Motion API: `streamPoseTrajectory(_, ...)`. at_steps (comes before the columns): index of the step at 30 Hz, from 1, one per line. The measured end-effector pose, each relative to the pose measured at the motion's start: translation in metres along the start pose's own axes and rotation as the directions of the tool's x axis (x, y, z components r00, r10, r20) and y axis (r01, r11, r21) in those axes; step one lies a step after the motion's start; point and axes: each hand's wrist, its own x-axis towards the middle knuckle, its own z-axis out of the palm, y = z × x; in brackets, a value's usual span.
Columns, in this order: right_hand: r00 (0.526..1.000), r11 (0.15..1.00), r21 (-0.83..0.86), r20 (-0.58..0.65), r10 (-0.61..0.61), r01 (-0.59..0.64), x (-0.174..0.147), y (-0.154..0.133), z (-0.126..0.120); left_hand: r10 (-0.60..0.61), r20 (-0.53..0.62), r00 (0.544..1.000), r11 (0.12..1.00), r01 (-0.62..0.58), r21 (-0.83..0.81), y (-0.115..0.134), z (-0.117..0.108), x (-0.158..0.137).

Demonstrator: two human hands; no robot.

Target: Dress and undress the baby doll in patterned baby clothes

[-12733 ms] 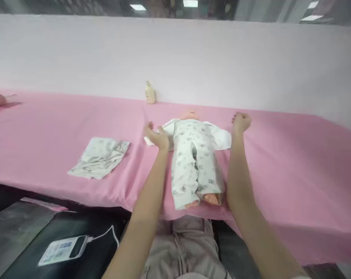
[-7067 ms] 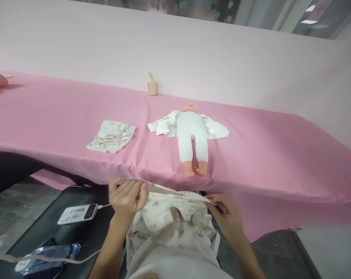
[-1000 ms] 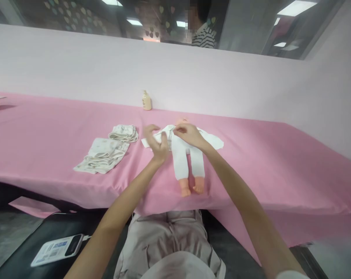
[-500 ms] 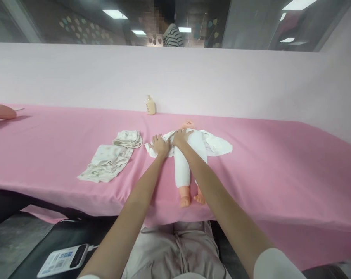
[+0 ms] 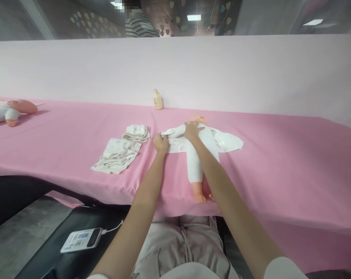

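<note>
A baby doll (image 5: 208,137) with a white cloth body lies on its back, its head at the far side and its feet towards me. White cloth (image 5: 229,142) spreads out from under it on both sides. My left hand (image 5: 160,143) is closed in a fist on the left end of this cloth, stretching a strip of it away from the doll. My right hand (image 5: 193,131) rests on the doll's upper body, fingers spread, covering part of it. My right forearm hides most of the doll's right-hand leg.
Two folded cloths (image 5: 117,155) lie left of the doll on the pink sheet (image 5: 280,166). A pump bottle (image 5: 158,100) stands by the white wall. Another doll (image 5: 11,112) lies far left. A white device (image 5: 81,240) with a cable sits on a black seat (image 5: 50,252).
My left hand has gone from lying with fingers spread on the cloth to a closed grip on its end. My right hand stays on the doll. The view has shifted left.
</note>
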Motion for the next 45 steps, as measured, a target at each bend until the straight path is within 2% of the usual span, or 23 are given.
streamPoseTrajectory(4,0.999,0.983,0.182,-0.044,0.023,-0.014,0.007,0.031,-0.023,-0.049,-0.059,0.997,0.997,0.045,-0.069,-0.009,-0.001,0.006)
streamPoseTrajectory(7,0.996,0.969,0.247,-0.088,0.016,0.007,0.006,0.050,-0.036,-0.026,-0.115,0.993,0.995,0.015,-0.100,-0.006,-0.005,0.002)
streamPoseTrajectory(8,0.995,0.966,0.259,-0.102,0.009,0.017,0.005,0.054,-0.038,0.021,-0.125,0.992,0.992,-0.036,-0.119,-0.001,-0.005,-0.002)
streamPoseTrajectory(10,0.993,0.962,0.271,-0.122,0.001,0.033,0.002,0.058,-0.037,0.164,-0.051,0.985,0.944,-0.171,-0.283,0.014,-0.003,-0.014)
streamPoseTrajectory(12,0.992,0.961,0.272,-0.123,-0.008,0.042,-0.001,0.056,-0.031,0.323,0.091,0.942,0.814,-0.227,-0.535,0.033,0.003,-0.028)
streamPoseTrajectory(14,0.996,0.963,0.262,-0.084,-0.035,0.056,-0.002,0.049,-0.023,0.397,0.212,0.893,0.713,-0.154,-0.684,0.052,0.012,-0.042)
streamPoseTrajectory(17,0.995,0.958,0.269,-0.003,-0.099,0.096,-0.001,0.043,-0.015,0.380,0.327,0.865,0.680,-0.022,-0.732,0.068,0.022,-0.058)
streamPoseTrajectory(19,0.989,0.941,0.312,0.007,-0.144,0.135,-0.001,0.047,-0.014,0.367,0.395,0.842,0.666,0.058,-0.744,0.072,0.022,-0.065)
streamPoseTrajectory(22,0.982,0.901,0.390,-0.060,-0.179,0.188,-0.008,0.070,-0.015,0.367,0.488,0.792,0.652,0.155,-0.742,0.075,0.011,-0.072)
streamPoseTrajectory(26,0.984,0.895,0.423,-0.163,-0.077,0.140,-0.033,0.116,-0.007,0.325,0.631,0.704,0.639,0.329,-0.696,0.086,-0.008,-0.081)
streamPoseTrajectory(27,0.985,0.899,0.421,-0.166,-0.053,0.119,-0.039,0.126,-0.003,0.305,0.651,0.695,0.640,0.357,-0.681,0.088,-0.010,-0.082)
streamPoseTrajectory(29,0.988,0.909,0.410,-0.156,-0.014,0.077,-0.050,0.142,0.004,0.274,0.660,0.700,0.643,0.377,-0.667,0.090,-0.013,-0.082)
streamPoseTrajectory(32,0.991,0.926,0.377,-0.134,0.032,0.021,-0.059,0.156,0.011,0.263,0.625,0.735,0.633,0.357,-0.687,0.088,-0.009,-0.077)
streamPoseTrajectory(36,0.994,0.950,0.311,-0.109,0.027,0.008,-0.063,0.162,0.018,0.199,0.581,0.789,0.571,0.388,-0.723,0.079,-0.004,-0.064)
streamPoseTrajectory(39,0.992,0.969,0.244,-0.126,0.004,0.027,-0.065,0.160,0.022,0.144,0.577,0.804,0.523,0.433,-0.734,0.071,-0.004,-0.050)
streamPoseTrajectory(42,0.986,0.981,0.192,-0.164,0.022,0.010,-0.068,0.159,0.024,0.107,0.540,0.835,0.535,0.410,-0.739,0.065,-0.006,-0.037)
streamPoseTrajectory(45,0.976,0.979,0.186,-0.185,0.117,-0.082,-0.070,0.164,0.023,0.060,0.480,0.875,0.578,0.362,-0.731,0.057,-0.011,-0.026)
